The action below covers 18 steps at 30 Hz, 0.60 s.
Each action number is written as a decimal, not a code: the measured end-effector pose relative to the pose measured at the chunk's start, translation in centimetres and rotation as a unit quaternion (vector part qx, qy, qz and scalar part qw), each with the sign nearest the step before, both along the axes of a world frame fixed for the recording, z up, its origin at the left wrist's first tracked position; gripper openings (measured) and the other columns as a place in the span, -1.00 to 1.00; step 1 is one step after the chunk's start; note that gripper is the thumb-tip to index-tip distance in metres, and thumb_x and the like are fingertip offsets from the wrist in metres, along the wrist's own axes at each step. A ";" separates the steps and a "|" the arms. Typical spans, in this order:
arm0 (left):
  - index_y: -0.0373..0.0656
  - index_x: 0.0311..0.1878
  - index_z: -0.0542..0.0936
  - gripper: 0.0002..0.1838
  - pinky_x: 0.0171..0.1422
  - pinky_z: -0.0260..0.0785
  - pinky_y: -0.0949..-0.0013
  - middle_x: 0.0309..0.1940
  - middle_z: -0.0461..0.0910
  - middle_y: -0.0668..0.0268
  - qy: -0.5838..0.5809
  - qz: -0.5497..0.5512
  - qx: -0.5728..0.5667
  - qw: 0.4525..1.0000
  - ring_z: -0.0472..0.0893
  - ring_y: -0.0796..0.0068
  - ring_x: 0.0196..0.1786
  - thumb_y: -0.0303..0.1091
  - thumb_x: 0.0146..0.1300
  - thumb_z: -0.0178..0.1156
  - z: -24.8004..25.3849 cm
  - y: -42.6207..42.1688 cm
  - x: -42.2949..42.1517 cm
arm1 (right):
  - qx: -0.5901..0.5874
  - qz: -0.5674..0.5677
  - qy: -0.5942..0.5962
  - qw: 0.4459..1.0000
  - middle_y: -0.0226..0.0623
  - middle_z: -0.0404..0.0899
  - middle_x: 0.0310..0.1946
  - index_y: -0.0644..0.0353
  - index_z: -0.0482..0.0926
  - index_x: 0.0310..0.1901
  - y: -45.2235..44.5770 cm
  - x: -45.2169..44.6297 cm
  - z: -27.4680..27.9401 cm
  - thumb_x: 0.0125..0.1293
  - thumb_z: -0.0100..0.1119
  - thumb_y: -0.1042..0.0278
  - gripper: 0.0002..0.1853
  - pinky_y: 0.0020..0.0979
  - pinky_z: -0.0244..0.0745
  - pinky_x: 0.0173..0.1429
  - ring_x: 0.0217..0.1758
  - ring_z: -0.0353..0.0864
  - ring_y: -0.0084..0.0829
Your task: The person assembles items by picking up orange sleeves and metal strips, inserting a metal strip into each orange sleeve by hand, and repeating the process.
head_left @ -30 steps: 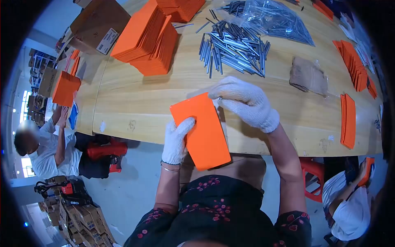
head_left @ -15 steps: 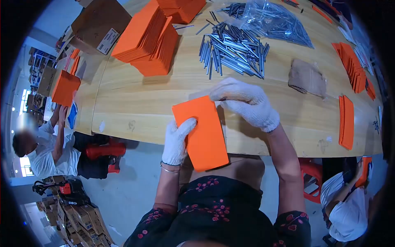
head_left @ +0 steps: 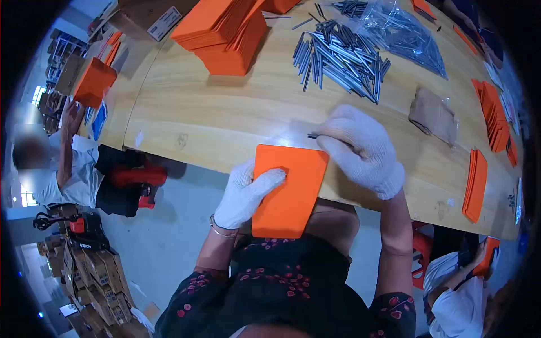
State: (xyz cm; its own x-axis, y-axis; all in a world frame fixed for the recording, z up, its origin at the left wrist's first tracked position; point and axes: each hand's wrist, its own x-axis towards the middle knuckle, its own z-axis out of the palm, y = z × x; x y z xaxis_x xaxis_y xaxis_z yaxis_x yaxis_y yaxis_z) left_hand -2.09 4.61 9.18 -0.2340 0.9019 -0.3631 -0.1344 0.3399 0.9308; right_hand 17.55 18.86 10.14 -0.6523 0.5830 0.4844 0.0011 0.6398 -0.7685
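An orange flat piece (head_left: 293, 191) is gripped at its left side by my gloved left hand (head_left: 245, 191), thumb on its face. My gloved right hand (head_left: 360, 147) is pinched on a thin metal rod (head_left: 313, 136), whose dark end sticks out left of the fingertips, just above the piece's top right corner. Most of the rod is hidden by the glove. Beyond my hands lies a heap of metal rods (head_left: 341, 59), with a clear plastic bag of rods (head_left: 403, 36) behind it. A tall stack of orange pieces (head_left: 236, 45) stands left of the heap.
On the wooden table (head_left: 197, 121) are a brown cloth bundle (head_left: 434, 115), orange pieces at the right (head_left: 476, 186) and a cardboard box (head_left: 146, 17) at the back left. One person (head_left: 73, 169) sits at the left, another (head_left: 462, 287) at the lower right, each holding orange pieces.
The view has turned and shifted. The orange piece now stands more upright in my left hand. My right hand has drawn slightly away from its corner, and the rod's end shows.
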 end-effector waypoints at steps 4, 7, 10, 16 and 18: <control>-0.35 -0.10 0.61 -0.77 -0.25 0.41 0.56 -0.34 0.64 0.30 0.003 -0.036 -0.013 0.999 0.51 0.62 -0.34 -0.39 0.26 0.28 -0.1 -1.2 0.6 | 0.061 0.016 -0.020 0.998 -0.23 0.55 -0.35 0.33 0.65 -0.28 -1.4 -0.4 -0.2 0.14 0.21 0.56 -0.89 -0.40 0.38 -0.20 -0.34 0.45 -0.28; -0.37 -0.10 0.60 -0.74 -0.25 0.40 0.54 -0.34 0.64 0.30 0.001 -0.058 0.007 0.998 0.50 0.62 -0.35 -0.36 0.27 0.28 -0.4 -1.9 1.0 | 0.053 0.043 -0.063 0.996 -0.25 0.56 -0.38 0.33 0.65 -0.31 -2.1 -0.3 0.3 0.14 0.23 0.53 -0.90 -0.35 0.40 -0.21 -0.36 0.45 -0.25; -0.37 -0.09 0.60 -0.72 -0.24 0.41 0.53 -0.34 0.64 0.29 0.004 -0.076 0.003 0.997 0.50 0.61 -0.34 -0.33 0.28 0.28 -0.6 -2.5 1.0 | 0.041 0.055 -0.075 0.995 -0.25 0.56 -0.39 0.33 0.65 -0.31 -2.7 -0.3 -0.2 0.14 0.24 0.51 -0.90 -0.32 0.41 -0.21 -0.36 0.45 -0.23; -0.38 -0.06 0.60 -0.67 -0.19 0.43 0.47 -0.33 0.64 0.28 0.028 -0.118 -0.034 0.992 0.51 0.58 -0.32 -0.26 0.33 0.24 -0.4 -3.0 1.0 | 0.001 0.043 -0.100 0.994 -0.24 0.59 -0.40 0.33 0.64 -0.32 -4.3 -0.4 -0.1 0.13 0.26 0.50 -0.90 -0.31 0.43 -0.22 -0.36 0.47 -0.19; -0.39 -0.05 0.60 -0.65 -0.17 0.44 0.45 -0.32 0.65 0.27 0.036 -0.127 -0.046 0.990 0.51 0.55 -0.32 -0.22 0.34 0.23 -0.2 -3.1 1.1 | -0.018 0.024 -0.134 0.990 -0.23 0.60 -0.39 0.34 0.63 -0.33 -4.9 -0.5 0.2 0.13 0.27 0.50 -0.90 -0.32 0.44 -0.22 -0.36 0.48 -0.18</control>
State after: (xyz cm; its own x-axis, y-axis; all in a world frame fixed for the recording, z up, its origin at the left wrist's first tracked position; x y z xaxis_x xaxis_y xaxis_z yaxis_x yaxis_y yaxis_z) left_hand -0.94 1.55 8.97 -0.0327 0.8986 -0.4375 0.0316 0.4384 0.8982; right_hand 17.05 13.96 10.33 -0.7827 0.5610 0.2695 0.1781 0.6169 -0.7666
